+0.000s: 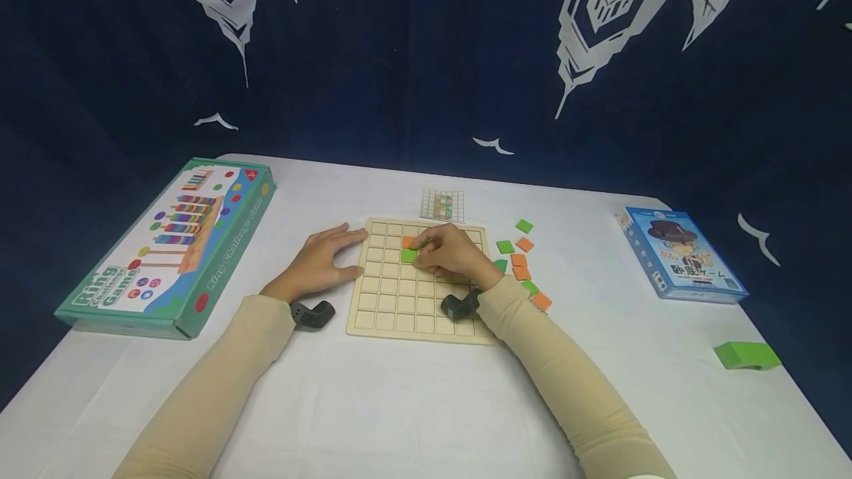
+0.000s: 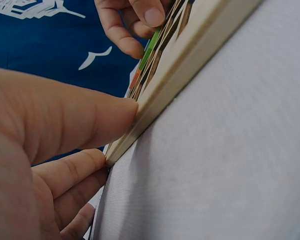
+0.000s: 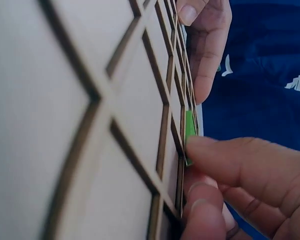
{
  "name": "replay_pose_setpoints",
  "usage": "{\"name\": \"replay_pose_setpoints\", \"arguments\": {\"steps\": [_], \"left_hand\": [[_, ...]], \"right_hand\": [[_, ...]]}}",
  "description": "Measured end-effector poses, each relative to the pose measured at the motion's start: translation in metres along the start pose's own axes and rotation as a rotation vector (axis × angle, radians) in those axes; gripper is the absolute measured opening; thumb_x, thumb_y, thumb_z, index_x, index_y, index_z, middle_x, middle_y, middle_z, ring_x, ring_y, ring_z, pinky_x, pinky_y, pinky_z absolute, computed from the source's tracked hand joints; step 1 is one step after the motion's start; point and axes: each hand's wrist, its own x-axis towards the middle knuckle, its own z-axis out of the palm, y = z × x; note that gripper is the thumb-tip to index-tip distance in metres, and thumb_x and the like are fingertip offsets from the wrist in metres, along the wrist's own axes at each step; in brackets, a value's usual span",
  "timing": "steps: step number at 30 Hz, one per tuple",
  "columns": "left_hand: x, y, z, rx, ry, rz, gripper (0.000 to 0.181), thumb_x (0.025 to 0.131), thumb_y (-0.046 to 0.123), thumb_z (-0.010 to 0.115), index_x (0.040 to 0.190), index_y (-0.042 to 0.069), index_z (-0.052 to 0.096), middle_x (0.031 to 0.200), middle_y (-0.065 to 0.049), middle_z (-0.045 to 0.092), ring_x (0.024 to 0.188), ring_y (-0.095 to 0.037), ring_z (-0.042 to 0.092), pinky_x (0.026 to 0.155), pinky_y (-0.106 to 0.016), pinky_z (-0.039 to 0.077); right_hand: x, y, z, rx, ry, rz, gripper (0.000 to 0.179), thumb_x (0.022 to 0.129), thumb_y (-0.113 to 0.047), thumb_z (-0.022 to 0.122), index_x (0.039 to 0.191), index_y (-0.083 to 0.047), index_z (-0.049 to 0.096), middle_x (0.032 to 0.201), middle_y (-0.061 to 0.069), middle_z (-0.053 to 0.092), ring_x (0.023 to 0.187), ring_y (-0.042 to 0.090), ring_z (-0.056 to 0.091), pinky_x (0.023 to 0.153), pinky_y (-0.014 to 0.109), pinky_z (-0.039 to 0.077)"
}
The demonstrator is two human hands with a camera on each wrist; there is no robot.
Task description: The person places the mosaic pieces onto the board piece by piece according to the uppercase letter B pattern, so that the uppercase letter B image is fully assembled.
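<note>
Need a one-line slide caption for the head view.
Left grip at the edge of a wooden grid board, right grip at a green tile beside an orange tile.

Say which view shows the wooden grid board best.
The head view: it shows the wooden grid board nearly whole from above, partly covered by the right hand. The left wrist view catches mainly its edge, steeply angled; the right wrist view, close-up cells, not its whole outline.
</note>
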Motion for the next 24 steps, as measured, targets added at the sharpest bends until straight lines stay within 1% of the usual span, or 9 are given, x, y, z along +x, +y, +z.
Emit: {"name": "replay_pose_setpoints", "arguments": {"steps": [3,7,11,14,17,21,24], "left_hand": [[0.000,0.001,0.000,0.001,0.000,-0.002,0.073,0.094,0.024,0.075,0.160,0.005,0.051,0.168,-0.016,0.046,0.162,-0.039,0.027,0.133,-0.060,0.014],[-0.001,0.001,0.000,0.001,0.000,-0.004,0.072,0.095,0.023,0.074,0.160,0.005,0.051,0.168,-0.016,0.045,0.163,-0.039,0.027,0.133,-0.060,0.014],[-0.001,0.000,-0.001,0.003,0.001,0.001,0.072,0.095,0.023,0.075,0.160,0.004,0.051,0.168,-0.017,0.046,0.162,-0.039,0.027,0.133,-0.060,0.014],[-0.001,0.000,0.000,0.002,0.002,0.006,0.072,0.095,0.023,0.075,0.160,0.004,0.051,0.168,-0.017,0.046,0.162,-0.040,0.028,0.133,-0.060,0.014],[-0.001,0.000,0.000,0.001,0.002,0.010,0.072,0.095,0.023,0.075,0.160,0.004,0.051,0.168,-0.017,0.046,0.162,-0.040,0.028,0.133,-0.060,0.014],[-0.001,0.000,0.000,0.003,0.003,0.013,0.072,0.094,0.023,0.075,0.160,0.004,0.051,0.167,-0.017,0.046,0.162,-0.041,0.028,0.133,-0.060,0.014],[-0.001,0.000,0.000,0.004,0.002,0.012,0.072,0.094,0.023,0.075,0.160,0.004,0.051,0.167,-0.017,0.046,0.162,-0.040,0.028,0.133,-0.060,0.014]], "right_hand": [[0.000,0.002,-0.001,0.034,-0.006,0.002,0.029,0.094,0.000,0.080,0.122,0.004,0.075,0.077,0.001,0.067,0.058,0.010,0.058,0.053,0.020,0.050],[-0.002,0.004,-0.006,0.119,-0.032,-0.012,0.027,0.096,-0.001,0.077,0.123,0.004,0.076,0.078,0.001,0.068,0.061,0.011,0.059,0.055,0.020,0.053],[-0.005,0.007,-0.013,0.209,-0.058,-0.024,0.030,0.095,0.000,0.075,0.125,0.004,0.075,0.079,0.001,0.069,0.064,0.012,0.059,0.059,0.020,0.055],[-0.007,0.010,-0.020,0.254,-0.069,-0.023,0.031,0.098,-0.002,0.074,0.128,0.004,0.074,0.084,0.003,0.071,0.066,0.012,0.060,0.062,0.020,0.056],[-0.010,0.013,-0.028,0.266,-0.070,-0.022,0.031,0.103,-0.006,0.070,0.133,0.003,0.071,0.094,0.004,0.073,0.069,0.012,0.061,0.064,0.021,0.056],[-0.017,0.015,-0.042,0.288,-0.065,-0.029,0.035,0.107,-0.007,0.063,0.139,0.008,0.065,0.106,0.010,0.073,0.071,0.011,0.061,0.066,0.021,0.055],[-0.023,0.018,-0.054,0.294,-0.052,-0.046,0.039,0.108,-0.007,0.061,0.142,0.011,0.061,0.109,0.013,0.072,0.073,0.011,0.061,0.067,0.022,0.055]]}}
